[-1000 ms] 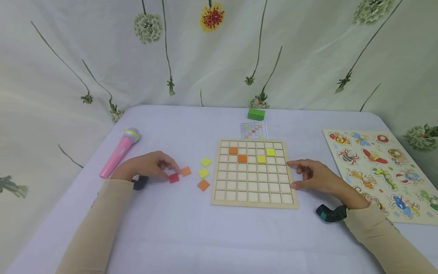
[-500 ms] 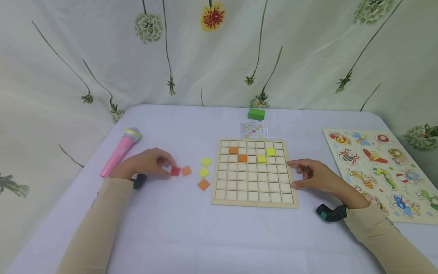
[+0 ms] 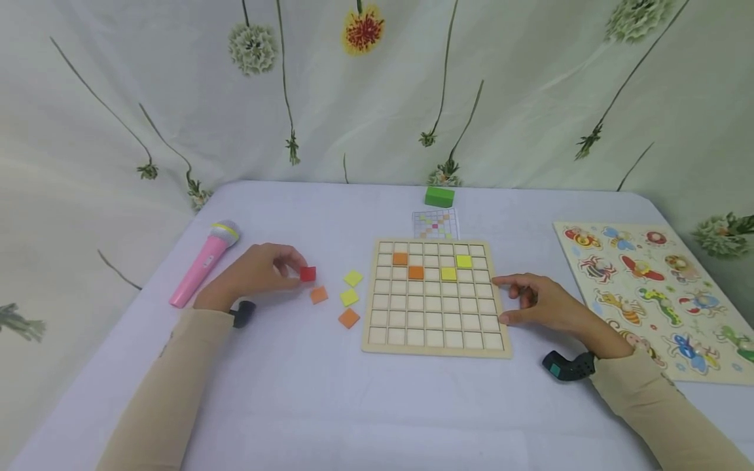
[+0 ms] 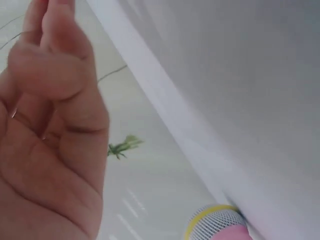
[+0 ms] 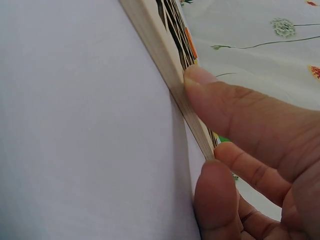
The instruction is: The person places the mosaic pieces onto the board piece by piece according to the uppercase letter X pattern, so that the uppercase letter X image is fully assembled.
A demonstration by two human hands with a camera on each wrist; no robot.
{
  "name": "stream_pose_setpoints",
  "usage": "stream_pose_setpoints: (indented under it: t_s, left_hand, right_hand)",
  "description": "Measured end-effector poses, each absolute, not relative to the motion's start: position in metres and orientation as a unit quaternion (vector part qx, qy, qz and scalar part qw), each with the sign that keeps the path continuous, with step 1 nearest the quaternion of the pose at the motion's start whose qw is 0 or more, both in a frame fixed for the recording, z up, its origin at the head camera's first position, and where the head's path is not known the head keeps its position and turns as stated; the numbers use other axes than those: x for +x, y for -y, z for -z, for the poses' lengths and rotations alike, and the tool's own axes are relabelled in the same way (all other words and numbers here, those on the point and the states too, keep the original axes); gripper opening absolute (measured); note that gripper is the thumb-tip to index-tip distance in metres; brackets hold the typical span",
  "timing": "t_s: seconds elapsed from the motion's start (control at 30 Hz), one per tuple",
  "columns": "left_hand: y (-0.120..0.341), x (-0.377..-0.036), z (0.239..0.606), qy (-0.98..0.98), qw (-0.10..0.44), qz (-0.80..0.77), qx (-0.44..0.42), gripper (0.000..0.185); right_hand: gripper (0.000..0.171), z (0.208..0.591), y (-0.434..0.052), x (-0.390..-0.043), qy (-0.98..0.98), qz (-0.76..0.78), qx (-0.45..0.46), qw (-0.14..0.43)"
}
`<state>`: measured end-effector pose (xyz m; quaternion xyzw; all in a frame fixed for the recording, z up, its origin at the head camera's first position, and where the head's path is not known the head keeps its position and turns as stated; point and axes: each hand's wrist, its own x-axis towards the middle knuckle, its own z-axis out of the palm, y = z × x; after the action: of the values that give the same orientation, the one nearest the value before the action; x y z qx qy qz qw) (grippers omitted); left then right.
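Plainly, the red tile [image 3: 307, 274] was pinched by the left hand [image 3: 259, 269] near an orange tile [image 3: 319, 295], left of the gridded board [image 3: 436, 351], whose right edge was touched by the right hand [image 3: 538, 301], thumb and forefinger apart.

The grid board [image 3: 436, 351] looks like pale, matt bare wood, its edge faintly streaked in the right wrist view. Left of the board, the red tile [image 3: 308, 274] and the loose tiles [image 3: 349, 297] look smooth and flatly coloured; farther left, the microphone [image 3: 201, 271] looks like smooth pink plastic with a rough mesh head [image 4: 217, 223]. Behind the board, the card [image 3: 424, 226] looks like printed paper. Under the board, the tablecloth [image 3: 377, 409] is matt fabric; the curtain [image 3: 389, 104] beyond is creased cloth.
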<state>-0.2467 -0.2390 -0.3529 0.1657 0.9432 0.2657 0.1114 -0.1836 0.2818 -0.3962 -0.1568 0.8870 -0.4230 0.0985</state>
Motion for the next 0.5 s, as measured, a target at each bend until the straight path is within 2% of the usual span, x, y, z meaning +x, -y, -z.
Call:
stream_pose_setpoints:
  t_s: [0.23, 0.5]
  left_hand:
    - [0.219, -0.25, 0.355, -0.936, 0.059, -0.267, 0.221, 0.025]
    - [0.187, -0.249, 0.349, -0.932, 0.043, -0.267, 0.241, 0.025]
  right_hand:
    - [0.069, 0.396, -0.281, -0.183, -0.888, 0.423, -0.152, 0.098]
    - [0.069, 0.395, -0.281, -0.182, -0.885, 0.427, -0.158, 0.096]
